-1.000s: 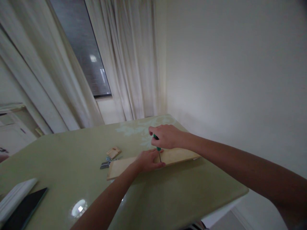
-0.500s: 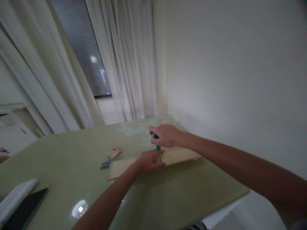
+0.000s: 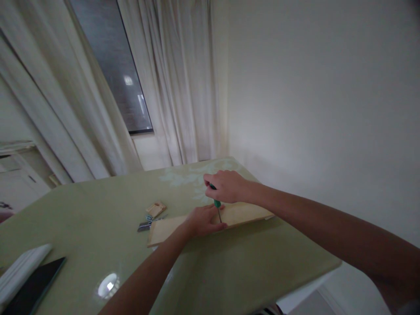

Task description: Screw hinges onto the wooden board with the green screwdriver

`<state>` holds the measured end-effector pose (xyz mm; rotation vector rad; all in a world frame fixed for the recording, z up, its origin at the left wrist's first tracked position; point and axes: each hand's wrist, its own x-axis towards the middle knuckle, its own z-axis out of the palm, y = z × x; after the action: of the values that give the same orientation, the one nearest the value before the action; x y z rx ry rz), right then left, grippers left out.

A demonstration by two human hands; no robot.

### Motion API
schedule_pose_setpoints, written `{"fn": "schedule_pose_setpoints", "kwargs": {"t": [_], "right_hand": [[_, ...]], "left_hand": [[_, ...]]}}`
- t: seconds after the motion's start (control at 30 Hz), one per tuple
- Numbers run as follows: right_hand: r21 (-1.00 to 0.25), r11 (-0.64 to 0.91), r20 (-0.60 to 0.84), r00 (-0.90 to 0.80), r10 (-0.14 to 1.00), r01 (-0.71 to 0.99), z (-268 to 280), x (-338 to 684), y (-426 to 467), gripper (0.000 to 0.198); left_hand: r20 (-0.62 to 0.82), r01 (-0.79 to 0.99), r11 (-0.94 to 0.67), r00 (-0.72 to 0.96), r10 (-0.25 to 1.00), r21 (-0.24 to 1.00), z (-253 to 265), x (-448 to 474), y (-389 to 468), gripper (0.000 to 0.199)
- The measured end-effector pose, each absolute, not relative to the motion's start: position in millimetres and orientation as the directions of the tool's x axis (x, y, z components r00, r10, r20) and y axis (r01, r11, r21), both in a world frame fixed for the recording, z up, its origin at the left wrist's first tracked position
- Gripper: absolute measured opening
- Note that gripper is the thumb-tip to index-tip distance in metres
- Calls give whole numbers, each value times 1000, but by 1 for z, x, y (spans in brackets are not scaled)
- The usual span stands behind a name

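My right hand (image 3: 228, 186) is wrapped round the green handle of a screwdriver (image 3: 217, 204). The screwdriver stands nearly upright, its thin metal shaft reaching down to a long pale wooden board (image 3: 246, 212) near the board's front edge. My left hand (image 3: 202, 221) lies across the board and grips it, thumb toward the near edge and fingers toward the far edge, on either side of the shaft. Part of the board is hidden under the left hand and forearm. Whatever is under the screwdriver's tip is too small to make out.
Left of the board lie a small wooden piece (image 3: 156, 209) and a little heap of metal parts (image 3: 149, 220). A dark flat slab (image 3: 34, 284) and a white object (image 3: 24, 271) rest at the left of the glossy greenish table (image 3: 92, 223). A wall (image 3: 311, 109) rises on the right.
Almost nothing differs. My right hand and the screwdriver handle have shifted very slightly; my left hand and the board have stayed in place.
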<state>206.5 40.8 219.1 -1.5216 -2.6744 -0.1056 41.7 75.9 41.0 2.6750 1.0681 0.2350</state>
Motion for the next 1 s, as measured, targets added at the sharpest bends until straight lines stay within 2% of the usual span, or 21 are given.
{"fn": "schedule_pose_setpoints", "kwargs": {"t": [0.1, 0.27, 0.47, 0.67, 0.8, 1.0], "right_hand": [[26, 512, 85, -512, 855, 859, 220, 205, 39, 25], [33, 510, 101, -510, 854, 860, 218, 202, 38, 43], [34, 515, 100, -516, 851, 856, 217, 205, 40, 28], [24, 518, 91, -518, 850, 855, 217, 204, 41, 28], [18, 509, 106, -508, 855, 861, 216, 203, 41, 43], [10, 514, 111, -512, 852, 858, 216, 207, 41, 32]], "left_hand": [[57, 661, -693, 711, 701, 287, 42, 42, 75, 86], [54, 663, -691, 709, 703, 288, 43, 43, 75, 85], [56, 655, -692, 713, 699, 303, 44, 44, 74, 84], [57, 653, -692, 714, 698, 308, 46, 43, 72, 86], [55, 657, -691, 712, 700, 302, 44, 43, 74, 86], [60, 655, -695, 713, 698, 295, 43, 42, 74, 87]]}}
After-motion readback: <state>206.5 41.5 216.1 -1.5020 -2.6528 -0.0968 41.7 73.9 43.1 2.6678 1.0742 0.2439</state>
